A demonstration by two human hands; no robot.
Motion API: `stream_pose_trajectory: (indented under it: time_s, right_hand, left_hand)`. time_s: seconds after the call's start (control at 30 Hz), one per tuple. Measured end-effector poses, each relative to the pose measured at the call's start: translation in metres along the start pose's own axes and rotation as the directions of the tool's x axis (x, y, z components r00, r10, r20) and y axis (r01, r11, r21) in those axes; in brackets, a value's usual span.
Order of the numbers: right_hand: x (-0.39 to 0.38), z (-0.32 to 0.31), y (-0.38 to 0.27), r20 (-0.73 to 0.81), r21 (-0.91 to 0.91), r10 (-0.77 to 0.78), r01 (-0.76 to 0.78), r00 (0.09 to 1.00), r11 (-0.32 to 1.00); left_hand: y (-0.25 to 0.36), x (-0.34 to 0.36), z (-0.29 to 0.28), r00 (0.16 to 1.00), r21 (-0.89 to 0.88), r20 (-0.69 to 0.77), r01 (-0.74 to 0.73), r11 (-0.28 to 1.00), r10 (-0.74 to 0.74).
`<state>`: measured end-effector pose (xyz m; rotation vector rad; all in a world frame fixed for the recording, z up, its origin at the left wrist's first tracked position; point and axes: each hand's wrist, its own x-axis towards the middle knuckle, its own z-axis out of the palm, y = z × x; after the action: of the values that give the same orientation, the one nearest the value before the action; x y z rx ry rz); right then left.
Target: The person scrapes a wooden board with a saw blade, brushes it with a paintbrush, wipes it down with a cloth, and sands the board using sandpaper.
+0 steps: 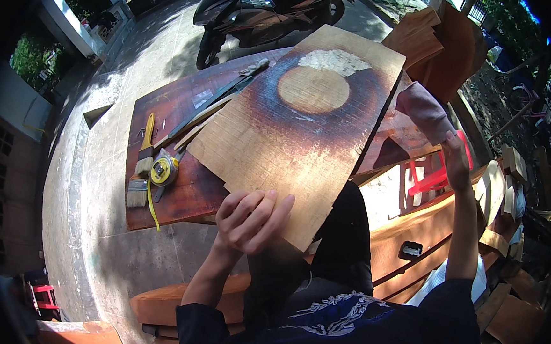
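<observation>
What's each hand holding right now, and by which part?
Left hand: the wooden board, by its near edge. Right hand: the pinkish-grey sheet, by its near end.

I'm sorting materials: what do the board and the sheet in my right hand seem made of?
Board: likely wood or plywood, matt and unvarnished-looking; fine grain lines show. Sheet: perhaps sandpaper or cloth, dull and pinkish; its texture is unclear.

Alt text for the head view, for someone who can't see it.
A person's left hand grips a wooden board bearing a dark ring; the right hand holds a mauve sheet, perhaps sandpaper. Left of the board, a yellow tape measure and two paintbrushes lie on a reddish tabletop.
</observation>
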<state>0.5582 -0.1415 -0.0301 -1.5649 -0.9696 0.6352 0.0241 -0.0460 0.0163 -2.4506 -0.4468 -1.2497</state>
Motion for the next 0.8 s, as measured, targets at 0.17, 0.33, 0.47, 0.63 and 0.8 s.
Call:
stream_pose_trajectory:
  time_s: [0.17,0.33,0.47,0.63,0.8]
  right_hand:
    - [-0.013,0.023,0.002,-0.046,0.27,-0.155,0.162,0.987,0.949]
    - [-0.027,0.058,0.006,-0.11,0.21,-0.231,0.25,0.967,0.945]
    - [-0.046,0.075,0.004,-0.308,0.392,-0.048,0.173,0.95,0.903]
    - [-0.048,0.079,0.017,-0.307,0.182,-0.236,0.3,0.922,0.936]
    - [-0.049,0.097,0.015,-0.192,0.324,-0.245,0.297,0.95,0.898]
  left_hand:
    - [-0.004,0.069,-0.01,0.994,0.004,0.005,-0.112,0.994,0.112]
    - [0.01,0.127,-0.001,0.966,0.0,-0.056,-0.253,0.967,0.253]
    - [0.012,0.178,-0.007,0.981,-0.101,-0.165,-0.124,0.987,0.106]
    - [-0.035,0.229,-0.027,0.892,-0.187,-0.379,0.188,0.964,-0.247]
    - [-0.1,0.222,-0.062,0.489,-0.44,-0.548,0.522,0.731,-0.679]
